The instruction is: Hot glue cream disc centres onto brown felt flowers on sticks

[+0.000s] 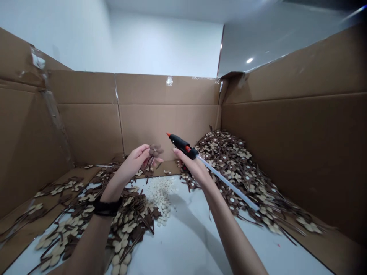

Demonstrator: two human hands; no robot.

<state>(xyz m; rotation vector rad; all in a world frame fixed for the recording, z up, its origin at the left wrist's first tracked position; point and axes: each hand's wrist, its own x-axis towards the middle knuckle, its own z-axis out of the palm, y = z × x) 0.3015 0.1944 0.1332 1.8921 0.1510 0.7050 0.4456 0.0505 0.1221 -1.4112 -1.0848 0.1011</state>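
Between the fingers of my left hand [139, 157] is a brown flower cutout [155, 150], its petals facing up and thin strips hanging below. My right hand [191, 162] is wrapped round a black glue gun [180, 143] with an orange tip pointing up and left, a short way right of the flower. A long translucent glue stick [229, 184] sticks out of the gun's back and runs down along my right forearm. Under both hands, small cream discs [163, 194] lie scattered on the white tabletop [174, 248].
Loose brown and cream flower cutouts [123, 229] with strips cover the left side. At the right, a tall heap of flowers [229, 160], many with a pale disc at the centre, leans towards the wall. Taped cardboard walls [169, 118] enclose the back and both sides.
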